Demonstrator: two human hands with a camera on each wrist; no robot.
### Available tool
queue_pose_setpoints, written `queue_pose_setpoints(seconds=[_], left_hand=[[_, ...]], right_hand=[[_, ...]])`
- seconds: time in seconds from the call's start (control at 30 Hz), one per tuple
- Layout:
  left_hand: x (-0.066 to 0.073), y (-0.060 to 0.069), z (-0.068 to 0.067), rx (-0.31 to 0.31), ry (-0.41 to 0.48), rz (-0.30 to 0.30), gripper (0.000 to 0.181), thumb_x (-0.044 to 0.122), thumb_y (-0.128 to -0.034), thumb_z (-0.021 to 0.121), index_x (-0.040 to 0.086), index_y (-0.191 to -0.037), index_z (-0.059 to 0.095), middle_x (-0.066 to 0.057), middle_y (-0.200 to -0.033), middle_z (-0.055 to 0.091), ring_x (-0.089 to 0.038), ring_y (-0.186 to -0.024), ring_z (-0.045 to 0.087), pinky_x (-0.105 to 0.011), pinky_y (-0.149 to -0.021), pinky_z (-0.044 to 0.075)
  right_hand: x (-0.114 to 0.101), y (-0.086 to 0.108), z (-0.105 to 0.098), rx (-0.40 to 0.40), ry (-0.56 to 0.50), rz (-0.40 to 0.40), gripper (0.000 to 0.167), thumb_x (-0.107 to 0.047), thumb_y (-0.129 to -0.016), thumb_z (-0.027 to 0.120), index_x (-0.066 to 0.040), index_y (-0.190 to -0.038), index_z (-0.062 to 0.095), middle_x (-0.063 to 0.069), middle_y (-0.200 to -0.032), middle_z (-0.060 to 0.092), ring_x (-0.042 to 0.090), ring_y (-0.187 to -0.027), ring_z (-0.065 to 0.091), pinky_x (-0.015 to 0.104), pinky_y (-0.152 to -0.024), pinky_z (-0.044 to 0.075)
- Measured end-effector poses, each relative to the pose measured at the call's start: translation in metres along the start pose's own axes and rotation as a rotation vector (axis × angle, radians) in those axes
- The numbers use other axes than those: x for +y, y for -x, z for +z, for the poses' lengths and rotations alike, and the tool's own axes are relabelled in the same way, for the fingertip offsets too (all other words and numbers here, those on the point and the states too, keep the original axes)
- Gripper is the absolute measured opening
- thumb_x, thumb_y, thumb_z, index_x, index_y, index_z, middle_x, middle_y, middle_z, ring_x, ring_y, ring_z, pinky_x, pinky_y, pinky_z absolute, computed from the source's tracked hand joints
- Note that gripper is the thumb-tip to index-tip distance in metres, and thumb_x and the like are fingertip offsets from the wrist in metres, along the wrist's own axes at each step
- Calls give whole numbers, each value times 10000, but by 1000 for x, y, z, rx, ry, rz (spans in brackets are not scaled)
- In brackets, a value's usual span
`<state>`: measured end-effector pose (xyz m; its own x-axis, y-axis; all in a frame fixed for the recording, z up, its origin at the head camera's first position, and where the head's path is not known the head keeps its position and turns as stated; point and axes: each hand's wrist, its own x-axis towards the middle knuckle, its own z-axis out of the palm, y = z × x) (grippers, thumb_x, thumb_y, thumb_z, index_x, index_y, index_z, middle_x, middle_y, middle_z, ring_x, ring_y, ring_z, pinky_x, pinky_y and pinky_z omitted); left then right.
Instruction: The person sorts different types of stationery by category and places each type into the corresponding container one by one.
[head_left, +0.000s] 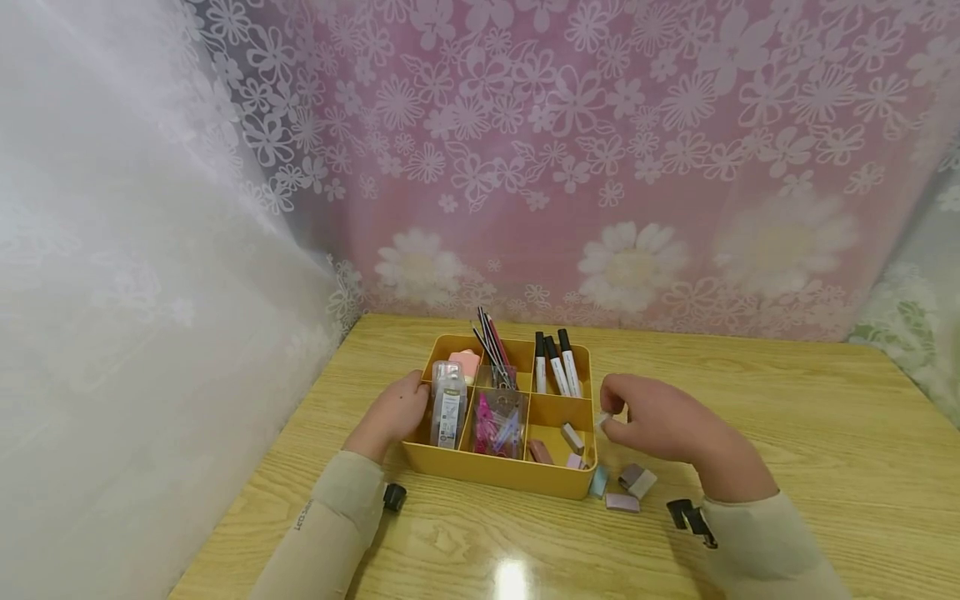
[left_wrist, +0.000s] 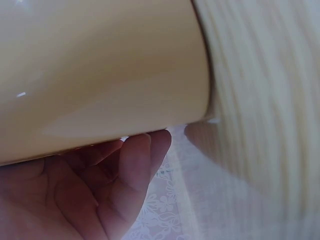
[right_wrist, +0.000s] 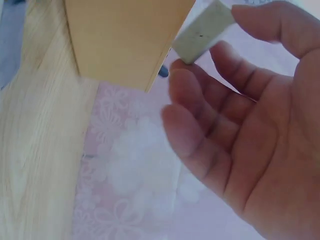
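A yellow divided organizer box [head_left: 491,473] stands on the table. My left hand [head_left: 397,411] grips its left side, and in the left wrist view curled fingers [left_wrist: 132,162] lie against the outer wall. Just outside the right wall, my right hand [head_left: 667,421] pinches a small whitish eraser [right_wrist: 205,32] between thumb and fingertips. The front right compartment holds a brown eraser [head_left: 540,452], a pale eraser [head_left: 572,437] and a pink one [head_left: 574,461]. Beside the box's front right corner lie a light blue eraser [head_left: 598,482], a lilac eraser [head_left: 622,502], a beige eraser [head_left: 642,483] and a grey-brown one.
Other compartments hold black-capped markers [head_left: 555,367], pencils [head_left: 491,346], a pink item [head_left: 465,364], a clear labelled case [head_left: 448,408] and pink and blue clips [head_left: 487,425]. The wooden table [head_left: 787,400] meets a floral curtain [head_left: 525,167] behind.
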<state>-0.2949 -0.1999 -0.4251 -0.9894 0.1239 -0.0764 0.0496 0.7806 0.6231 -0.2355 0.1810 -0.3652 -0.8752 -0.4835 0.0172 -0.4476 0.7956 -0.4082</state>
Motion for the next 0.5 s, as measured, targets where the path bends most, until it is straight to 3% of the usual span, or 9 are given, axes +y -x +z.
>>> queue_pose_setpoints(seconds=[0.17, 0.5], left_hand=[[0, 0, 0, -3, 1, -3, 451, 270, -1090, 316, 11, -1414, 493, -169, -1350, 592, -337, -1290, 530, -544, -1086, 398], [0, 0, 1, 0, -5, -19, 462, 288, -1090, 309, 15, -1416, 490, -163, -1345, 594, -332, -1280, 537, -539, -1086, 401]], right_hand=[[-12, -1, 0, 71, 5, -29, 146, -214, -928, 665, -168, -1037, 580, -61, -976, 598, 103, -658, 493, 335, -653, 457], [-28, -6, 10, 130, -12, -67, 194, -238, -943, 688, -186, -1095, 579, -78, -921, 572, 105, -690, 500, 311, -588, 439]])
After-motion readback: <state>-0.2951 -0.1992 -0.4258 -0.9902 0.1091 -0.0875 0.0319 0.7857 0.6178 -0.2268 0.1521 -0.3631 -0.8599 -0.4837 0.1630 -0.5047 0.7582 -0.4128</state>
